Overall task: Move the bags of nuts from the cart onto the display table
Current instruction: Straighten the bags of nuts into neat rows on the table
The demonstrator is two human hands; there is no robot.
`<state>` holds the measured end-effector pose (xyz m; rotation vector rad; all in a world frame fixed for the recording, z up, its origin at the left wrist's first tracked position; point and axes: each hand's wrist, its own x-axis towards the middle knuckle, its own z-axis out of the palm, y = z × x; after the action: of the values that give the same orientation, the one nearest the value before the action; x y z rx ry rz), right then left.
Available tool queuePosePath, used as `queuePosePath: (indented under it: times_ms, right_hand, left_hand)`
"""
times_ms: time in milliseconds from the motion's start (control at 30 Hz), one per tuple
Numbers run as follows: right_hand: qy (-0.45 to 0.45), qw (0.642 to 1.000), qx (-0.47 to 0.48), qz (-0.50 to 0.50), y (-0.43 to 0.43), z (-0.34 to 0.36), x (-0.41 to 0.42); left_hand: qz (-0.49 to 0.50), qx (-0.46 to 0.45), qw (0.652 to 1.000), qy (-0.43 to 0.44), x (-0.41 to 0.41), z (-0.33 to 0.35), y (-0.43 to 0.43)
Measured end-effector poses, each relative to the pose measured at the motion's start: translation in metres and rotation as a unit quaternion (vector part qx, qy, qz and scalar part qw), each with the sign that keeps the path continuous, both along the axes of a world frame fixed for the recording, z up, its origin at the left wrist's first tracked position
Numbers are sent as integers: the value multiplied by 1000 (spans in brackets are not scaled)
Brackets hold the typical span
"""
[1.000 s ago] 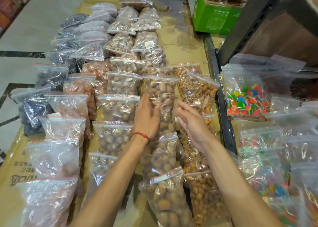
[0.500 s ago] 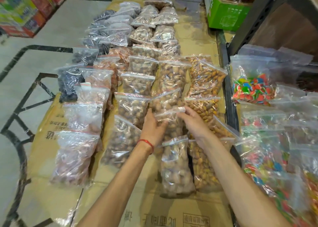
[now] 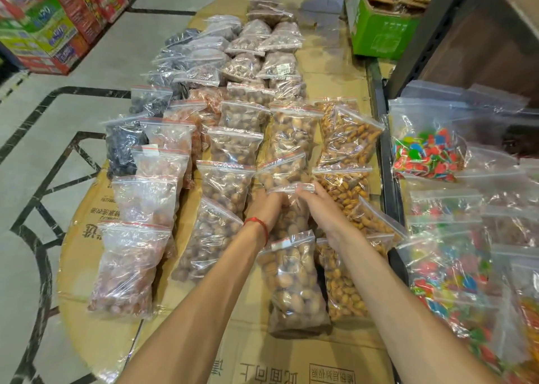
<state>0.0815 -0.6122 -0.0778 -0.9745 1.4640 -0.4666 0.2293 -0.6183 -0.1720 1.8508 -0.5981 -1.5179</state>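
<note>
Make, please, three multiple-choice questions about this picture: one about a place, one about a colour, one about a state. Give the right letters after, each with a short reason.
1. Where does the green box stand?
A. At the far right end of the display table
B. On the floor at the left
C. Under the person's arms

2. What colour is the band on the left wrist?
A. Blue
B. Red
C. Yellow

3. What are the two hands doing?
A. Both hang free above the table
B. Only the right hand touches a bag
C. Both rest on one bag of nuts in the middle row

Answers:
1 A: the box sits at the far right, beside the far bags.
2 B: a thin red band circles the wrist.
3 C: the left hand and the right hand meet at the same bag's zip edge.
</note>
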Motion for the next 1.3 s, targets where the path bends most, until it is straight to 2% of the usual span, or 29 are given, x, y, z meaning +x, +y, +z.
queuePosePath:
  times_ms: [100, 267, 367, 467, 633, 800, 1000, 1133, 1300]
  right_hand:
    - [-12, 1000, 7, -16, 0, 2, -3]
    - [-82, 994, 28, -69, -1, 3, -5]
    - [-128, 987, 28, -93, -1, -1, 1]
    - [-130, 986, 30, -95, 1, -12, 4]
    - [-74, 995, -2, -74, 3, -16, 10]
    - [-80, 995, 6, -53, 3, -19, 14]
    - [-47, 994, -26, -90, -2, -28, 23]
    - [-83, 996, -5, -32, -1, -23, 24]
    - [-35, 994, -80, -68, 8, -17, 21]
  left_hand:
    - [-8, -19, 1000, -18, -6, 32, 8]
    - [-33, -70, 997, -26, -13, 36, 13]
    - [-50, -121, 988, -76, -15, 60, 18]
    - [-73, -154, 979, -110, -15, 79, 14]
    - [-18, -97, 990, -97, -7, 71, 12]
    - [-39, -43, 992, -116, -7, 74, 16]
    - [-61, -55, 987, -137, -17, 76, 12]
    - [-33, -81, 985, -148, -2, 60, 9]
    - [-30, -75, 990, -116, -10, 65, 7]
